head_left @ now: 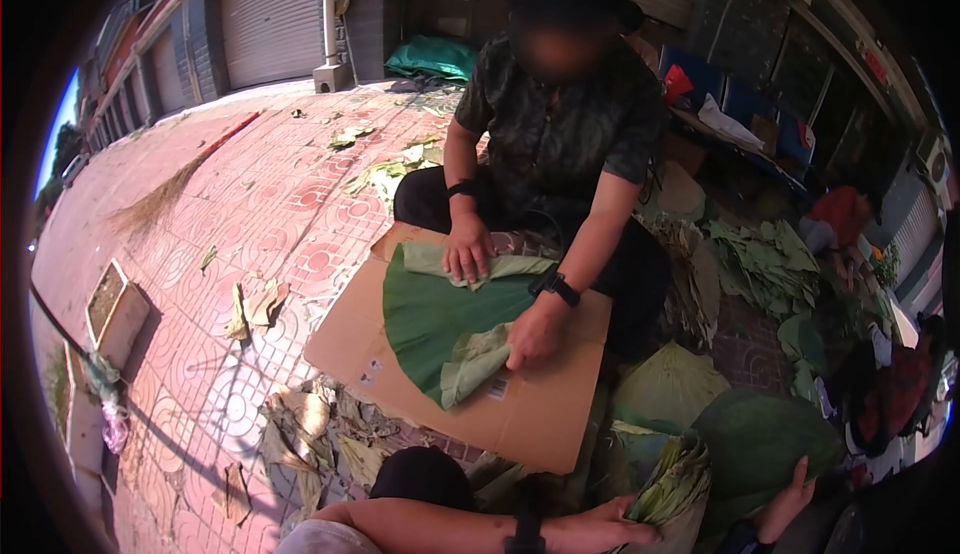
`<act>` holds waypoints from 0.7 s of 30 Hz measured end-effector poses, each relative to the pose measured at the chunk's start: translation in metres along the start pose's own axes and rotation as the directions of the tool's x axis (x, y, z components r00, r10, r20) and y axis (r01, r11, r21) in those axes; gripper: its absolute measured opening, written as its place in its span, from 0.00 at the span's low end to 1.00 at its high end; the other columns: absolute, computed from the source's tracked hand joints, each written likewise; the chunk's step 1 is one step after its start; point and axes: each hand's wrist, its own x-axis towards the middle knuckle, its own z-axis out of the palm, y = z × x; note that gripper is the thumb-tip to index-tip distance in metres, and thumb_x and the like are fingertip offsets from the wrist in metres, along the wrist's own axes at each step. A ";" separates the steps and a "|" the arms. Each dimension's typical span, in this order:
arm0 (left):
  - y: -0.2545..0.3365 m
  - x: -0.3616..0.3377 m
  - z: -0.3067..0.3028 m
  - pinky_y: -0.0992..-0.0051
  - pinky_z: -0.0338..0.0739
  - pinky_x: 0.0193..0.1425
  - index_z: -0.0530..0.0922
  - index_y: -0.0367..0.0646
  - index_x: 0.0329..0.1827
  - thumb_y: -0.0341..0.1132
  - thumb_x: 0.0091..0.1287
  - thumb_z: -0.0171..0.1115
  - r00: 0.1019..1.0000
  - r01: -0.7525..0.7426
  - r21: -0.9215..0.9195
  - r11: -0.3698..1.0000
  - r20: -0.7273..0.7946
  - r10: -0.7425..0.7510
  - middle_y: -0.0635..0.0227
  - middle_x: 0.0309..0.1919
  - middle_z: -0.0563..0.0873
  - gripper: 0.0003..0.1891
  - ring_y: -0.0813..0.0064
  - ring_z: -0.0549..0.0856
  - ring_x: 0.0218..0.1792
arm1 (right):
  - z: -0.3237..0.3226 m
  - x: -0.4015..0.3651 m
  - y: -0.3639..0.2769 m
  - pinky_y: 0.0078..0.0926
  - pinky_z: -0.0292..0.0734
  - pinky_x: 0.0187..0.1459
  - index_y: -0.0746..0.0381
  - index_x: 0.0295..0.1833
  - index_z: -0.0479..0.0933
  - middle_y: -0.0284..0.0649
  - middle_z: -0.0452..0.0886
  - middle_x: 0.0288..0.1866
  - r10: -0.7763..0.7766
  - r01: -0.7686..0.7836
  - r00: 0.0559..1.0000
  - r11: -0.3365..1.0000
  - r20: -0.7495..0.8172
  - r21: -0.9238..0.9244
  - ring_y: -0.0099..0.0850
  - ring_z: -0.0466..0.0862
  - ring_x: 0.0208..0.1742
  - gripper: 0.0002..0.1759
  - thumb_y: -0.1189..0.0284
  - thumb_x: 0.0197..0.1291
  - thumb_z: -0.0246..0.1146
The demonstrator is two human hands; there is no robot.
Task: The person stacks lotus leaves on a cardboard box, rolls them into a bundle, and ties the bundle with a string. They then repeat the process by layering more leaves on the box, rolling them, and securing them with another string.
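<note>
At the bottom of the head view, my left hand (612, 526) is closed round the lower end of a folded, crumpled leaf bundle (672, 489). To its right, my right hand (786, 506) grips the lower edge of a broad dark green leaf (765, 439), thumb raised along the edge. The leaf and the bundle lie side by side, partly overlapping. Below and behind them spreads a paler leaf (668, 384). Across from me, a co-worker presses both hands on a large green leaf (440, 314) with folded sides, which rests on a cardboard sheet (545, 424).
Dry leaf scraps (300, 414) lie on the paving left of the cardboard. Leaf piles (765, 264) stand at the right, with other people beyond. A broom (160, 199) and a planter box (115, 309) are at the left. A dark rounded shape, perhaps my knee (425, 476), is near my left arm.
</note>
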 end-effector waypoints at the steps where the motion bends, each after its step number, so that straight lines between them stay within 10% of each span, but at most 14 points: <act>1: -0.004 0.003 0.000 0.75 0.68 0.60 0.64 0.30 0.63 0.39 0.63 0.67 0.998 -0.041 -0.031 0.999 -0.039 0.040 0.63 0.52 0.78 0.32 0.76 0.74 0.54 | -0.001 0.001 0.001 0.29 0.73 0.53 0.72 0.61 0.71 0.45 0.78 0.56 -0.011 0.011 1.000 1.000 0.002 -0.008 0.32 0.79 0.52 0.23 0.65 0.69 0.57; 6: -0.025 0.014 0.002 0.73 0.69 0.58 0.58 0.28 0.67 0.39 0.58 0.70 0.978 -0.166 0.017 0.986 -0.122 0.166 0.57 0.50 0.76 0.40 0.69 0.74 0.53 | 0.018 -0.017 -0.028 0.31 0.70 0.58 0.74 0.63 0.69 0.46 0.76 0.60 0.003 -0.007 0.999 0.990 -0.032 -0.139 0.34 0.76 0.55 0.25 0.68 0.67 0.60; 21: 0.001 -0.004 0.011 0.73 0.74 0.49 0.74 0.35 0.60 0.30 0.60 0.64 0.959 -0.280 -0.194 0.940 -0.014 0.283 0.67 0.45 0.83 0.23 0.78 0.78 0.44 | 0.022 -0.028 -0.042 0.30 0.67 0.61 0.74 0.64 0.70 0.48 0.76 0.63 0.008 -0.016 0.999 0.988 -0.051 -0.152 0.35 0.75 0.56 0.25 0.69 0.67 0.61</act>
